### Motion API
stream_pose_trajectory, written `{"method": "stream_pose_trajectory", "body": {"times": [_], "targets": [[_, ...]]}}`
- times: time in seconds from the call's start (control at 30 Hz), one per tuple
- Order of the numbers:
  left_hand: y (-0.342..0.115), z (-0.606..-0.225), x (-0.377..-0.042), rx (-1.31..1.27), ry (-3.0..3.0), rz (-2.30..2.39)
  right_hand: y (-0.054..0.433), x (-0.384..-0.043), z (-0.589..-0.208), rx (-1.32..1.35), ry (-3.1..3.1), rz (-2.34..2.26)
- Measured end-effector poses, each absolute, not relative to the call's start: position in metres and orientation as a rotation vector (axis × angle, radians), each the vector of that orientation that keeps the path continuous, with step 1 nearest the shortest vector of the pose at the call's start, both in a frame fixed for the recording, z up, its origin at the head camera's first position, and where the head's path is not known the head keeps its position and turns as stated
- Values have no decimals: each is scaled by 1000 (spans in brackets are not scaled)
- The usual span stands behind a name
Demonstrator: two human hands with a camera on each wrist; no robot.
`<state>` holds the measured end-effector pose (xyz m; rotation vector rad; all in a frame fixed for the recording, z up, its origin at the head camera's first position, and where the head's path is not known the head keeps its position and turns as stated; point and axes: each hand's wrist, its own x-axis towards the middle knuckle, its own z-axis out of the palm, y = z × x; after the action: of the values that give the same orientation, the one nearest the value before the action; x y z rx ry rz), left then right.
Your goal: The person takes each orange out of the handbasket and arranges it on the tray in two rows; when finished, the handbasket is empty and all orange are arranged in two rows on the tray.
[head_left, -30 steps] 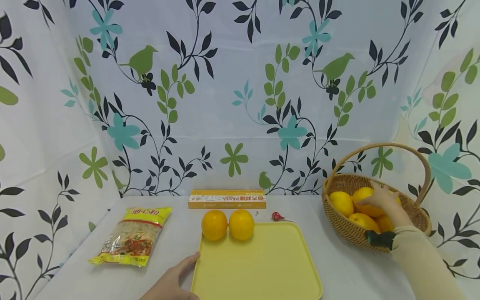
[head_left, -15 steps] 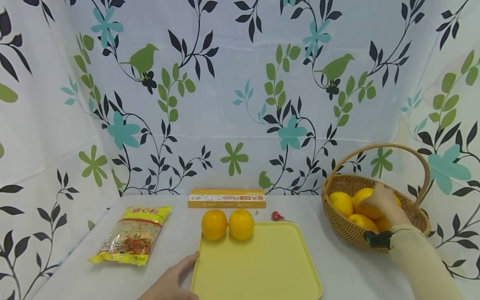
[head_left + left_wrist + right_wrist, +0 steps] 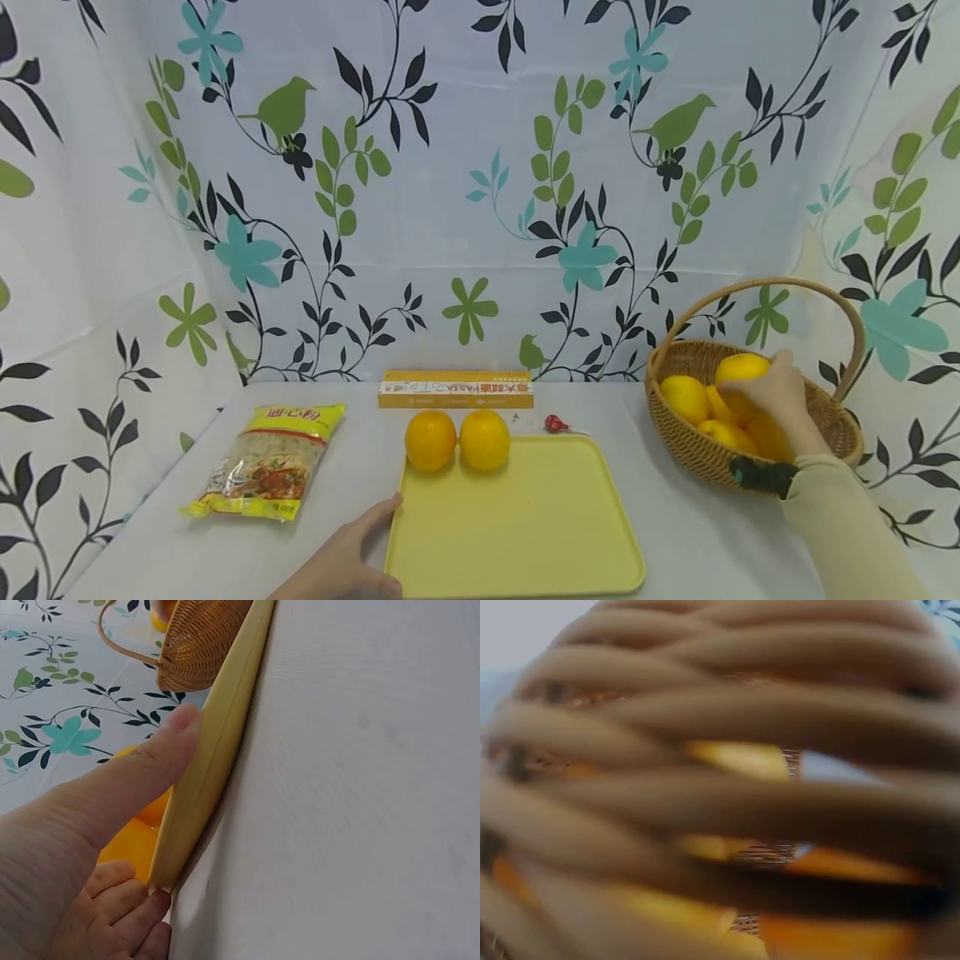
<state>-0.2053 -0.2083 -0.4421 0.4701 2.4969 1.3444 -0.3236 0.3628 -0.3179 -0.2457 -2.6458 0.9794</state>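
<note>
In the head view, my right hand (image 3: 778, 396) reaches into the wicker basket (image 3: 690, 458) and grips an orange (image 3: 742, 369) above the other fruit. Several yellow and orange fruits, among them a lemon-like one (image 3: 684, 399), fill the basket around it. My left hand (image 3: 341, 554) lies at the left edge of the yellow tray (image 3: 525, 525). Its thumb and fingertips touch the rim, as the left wrist view also shows. Two oranges (image 3: 457, 442) sit side by side at the tray's far left corner. Blurred basket weave (image 3: 727, 802) hides most of my right hand's work in the right wrist view.
Behind the tray lies a pasta box (image 3: 456, 389), with a red-wrapped lollipop (image 3: 557, 424) to its right. On the left rests a yellow food packet (image 3: 270, 462). A patterned curtain (image 3: 450, 183) hangs behind the white table (image 3: 195, 558). The basket's handle (image 3: 772, 283) arches over the fruit.
My right hand has closed round the orange and raised it slightly among the fruit. The left hand stays at the tray's edge. The head view has tilted a little downward.
</note>
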Motion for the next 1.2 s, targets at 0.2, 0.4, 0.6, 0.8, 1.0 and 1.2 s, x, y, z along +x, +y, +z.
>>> {"method": "stream_pose_trajectory", "body": {"times": [0.2,0.4,0.6,0.8,1.0,1.2], "targets": [[-209,-442,-205,467,2497,1344,375,-336,-327,-183,-2482,1207],[-208,-439,-207,464,2509,1347,351,-321,-304,-181,-2436,1265],[-209,-441,-210,402,2487,1355,325,-295,-296,-27,-2353,1155],[-208,-445,-211,343,2438,1370,324,-299,-314,61,-2264,1156],[-207,-444,-211,426,2480,1373,300,-284,-304,191,-2279,1187],[-210,-443,-208,369,2461,1356,261,-275,-306,279,-2296,1267]]}}
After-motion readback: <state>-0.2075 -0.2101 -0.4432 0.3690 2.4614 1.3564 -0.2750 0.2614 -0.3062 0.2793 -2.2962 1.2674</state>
